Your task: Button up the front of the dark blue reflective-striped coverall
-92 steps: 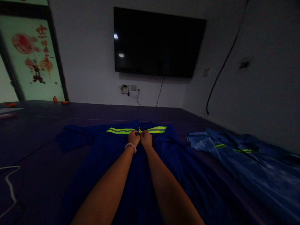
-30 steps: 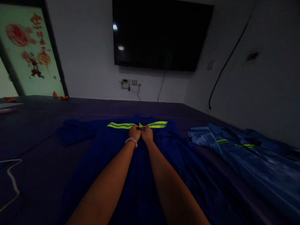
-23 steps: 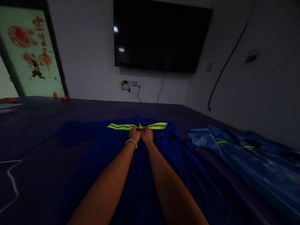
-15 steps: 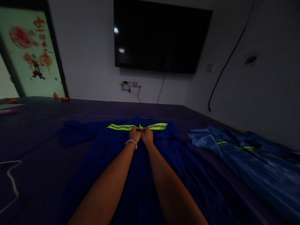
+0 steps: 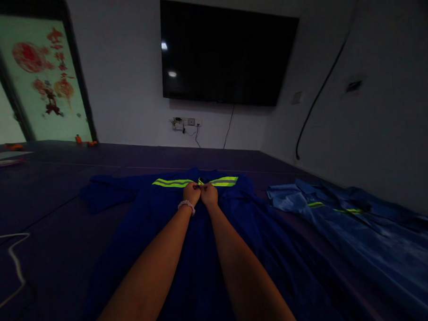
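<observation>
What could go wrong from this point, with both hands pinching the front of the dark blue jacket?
The room is dim, so the left hand and right hand, pinched together below the reflective stripe, may misalign the dark blue jacket front. Tugging could bunch the fabric. The lighter blue garment lies close and could be dragged.

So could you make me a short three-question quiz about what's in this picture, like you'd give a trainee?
1. True or false: both hands meet at the front of the dark blue garment, just below its yellow-green stripe.
2. Which wrist wears the pale bracelet? A) left B) right C) neither
3. What lies on the dark surface to the right of that garment?

Key
1. True: the left hand and right hand pinch the cloth side by side.
2. A.
3. A lighter blue garment with similar stripes.
</observation>
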The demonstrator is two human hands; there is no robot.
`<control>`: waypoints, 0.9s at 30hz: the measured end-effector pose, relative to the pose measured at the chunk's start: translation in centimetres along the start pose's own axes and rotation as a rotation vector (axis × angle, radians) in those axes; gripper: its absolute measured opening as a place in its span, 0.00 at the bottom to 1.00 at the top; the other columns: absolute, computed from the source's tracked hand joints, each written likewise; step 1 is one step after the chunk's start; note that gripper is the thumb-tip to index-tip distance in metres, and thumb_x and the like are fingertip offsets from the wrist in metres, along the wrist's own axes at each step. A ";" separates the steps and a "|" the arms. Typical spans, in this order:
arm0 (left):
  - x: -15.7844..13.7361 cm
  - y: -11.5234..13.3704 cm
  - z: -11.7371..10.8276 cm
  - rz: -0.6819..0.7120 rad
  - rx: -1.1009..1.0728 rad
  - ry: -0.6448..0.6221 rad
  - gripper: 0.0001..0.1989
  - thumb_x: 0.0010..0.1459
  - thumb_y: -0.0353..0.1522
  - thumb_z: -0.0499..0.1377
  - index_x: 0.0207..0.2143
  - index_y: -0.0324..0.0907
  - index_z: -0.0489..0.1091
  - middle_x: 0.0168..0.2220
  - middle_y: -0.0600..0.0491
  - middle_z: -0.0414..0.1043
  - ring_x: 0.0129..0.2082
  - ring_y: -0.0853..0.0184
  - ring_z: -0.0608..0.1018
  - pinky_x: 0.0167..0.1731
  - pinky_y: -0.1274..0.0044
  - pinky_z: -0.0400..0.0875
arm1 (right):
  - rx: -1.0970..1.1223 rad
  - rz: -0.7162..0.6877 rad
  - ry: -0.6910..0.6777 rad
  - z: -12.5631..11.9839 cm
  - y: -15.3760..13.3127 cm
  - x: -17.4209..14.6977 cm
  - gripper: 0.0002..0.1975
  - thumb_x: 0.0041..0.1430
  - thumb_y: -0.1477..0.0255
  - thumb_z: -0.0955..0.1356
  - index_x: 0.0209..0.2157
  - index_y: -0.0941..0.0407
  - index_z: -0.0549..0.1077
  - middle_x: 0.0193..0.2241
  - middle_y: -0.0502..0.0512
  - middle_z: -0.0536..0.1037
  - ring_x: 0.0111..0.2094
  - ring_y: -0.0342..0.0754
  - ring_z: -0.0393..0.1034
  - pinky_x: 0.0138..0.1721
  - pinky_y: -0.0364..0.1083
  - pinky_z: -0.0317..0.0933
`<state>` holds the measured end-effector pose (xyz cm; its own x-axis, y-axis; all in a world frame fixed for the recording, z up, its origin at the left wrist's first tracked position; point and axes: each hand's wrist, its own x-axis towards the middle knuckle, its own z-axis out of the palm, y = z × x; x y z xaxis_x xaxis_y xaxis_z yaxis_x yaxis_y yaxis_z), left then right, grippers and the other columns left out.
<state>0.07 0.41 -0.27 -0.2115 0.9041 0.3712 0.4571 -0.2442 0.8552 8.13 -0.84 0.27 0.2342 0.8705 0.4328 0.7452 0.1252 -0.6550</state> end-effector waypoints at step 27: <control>0.0 0.0 -0.1 -0.003 -0.009 0.016 0.16 0.48 0.22 0.50 0.37 0.37 0.72 0.40 0.47 0.74 0.41 0.67 0.74 0.42 0.78 0.64 | 0.053 0.032 0.038 0.5 0.5 0.4 0.07 0.54 0.73 0.64 0.30 0.59 0.73 0.28 0.57 0.77 0.32 0.47 0.71 0.30 0.39 0.58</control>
<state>0.03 0.37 -0.25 -0.2267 0.8993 0.3739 0.4489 -0.2442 0.8595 8.25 -0.19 -0.22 0.2816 0.8559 0.4337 0.7030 0.1236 -0.7004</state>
